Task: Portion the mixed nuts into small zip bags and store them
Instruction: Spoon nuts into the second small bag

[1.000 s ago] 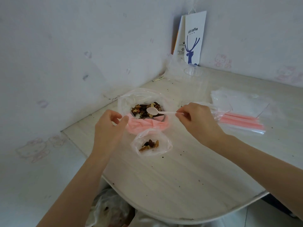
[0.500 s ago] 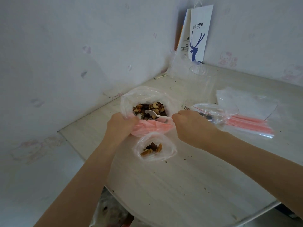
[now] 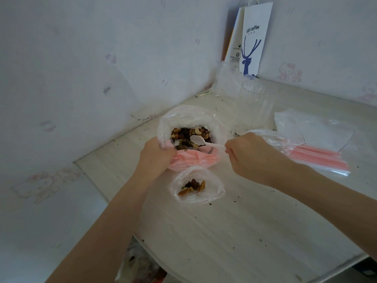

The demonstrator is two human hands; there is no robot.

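Note:
A large clear bag (image 3: 183,117) with a pink zip rim stands open on the table, holding mixed nuts (image 3: 186,134). My left hand (image 3: 156,155) grips its near left rim. My right hand (image 3: 247,154) pinches the handle of a white plastic spoon (image 3: 199,140), whose bowl lies over the nuts. In front of the big bag sits a small open zip bag (image 3: 212,193) with a few nuts (image 3: 191,186) inside.
A pile of flat zip bags (image 3: 318,156) with pink strips lies at the right. A clear plastic cup (image 3: 255,105) and a white paper coffee bag (image 3: 254,37) stand at the back by the wall. The table's curved front edge (image 3: 265,276) runs below.
My left hand went from hovering by the big bag to gripping its rim. The spoon dipped into the nuts and its bowl now lies over them. The camera moved closer.

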